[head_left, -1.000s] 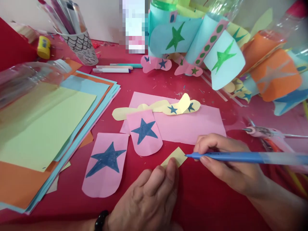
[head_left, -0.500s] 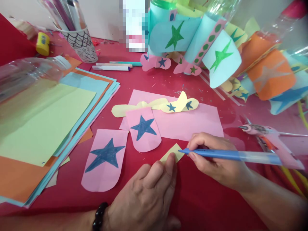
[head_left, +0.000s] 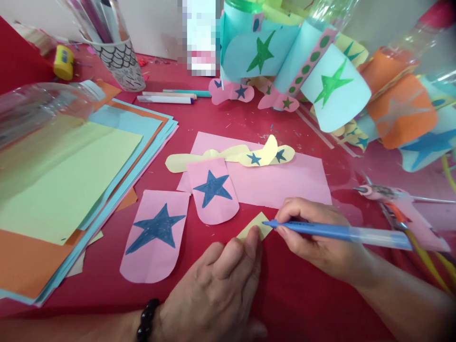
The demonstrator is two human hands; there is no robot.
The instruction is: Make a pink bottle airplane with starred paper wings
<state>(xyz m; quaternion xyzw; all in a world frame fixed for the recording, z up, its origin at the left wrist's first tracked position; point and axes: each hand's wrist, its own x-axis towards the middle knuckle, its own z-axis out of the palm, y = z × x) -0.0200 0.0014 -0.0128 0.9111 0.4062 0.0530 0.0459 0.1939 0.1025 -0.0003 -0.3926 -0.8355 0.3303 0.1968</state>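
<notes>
Left hand (head_left: 217,285): fingers unclenched, pinning yellow strip (head_left: 264,232) to bench (head_left: 199,114) from its 7 o'clock. Right hand (head_left: 317,249): at strip's 3 o'clock, fingers grasping blue marker (head_left: 320,229), tip over strip, contact unclear. From strip: smaller pink tab (head_left: 213,187) at 10, larger pink tab (head_left: 156,232) at 9, pink sheet (head_left: 292,183) at 1.

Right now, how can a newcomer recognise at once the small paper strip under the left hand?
On the red table, look on the near side of the large pink sheet. There the left hand presses a small pale yellow strip by the blue pen. Its straight edges and starless visible part distinguish it from the round-ended pink pieces with blue stars.
</notes>
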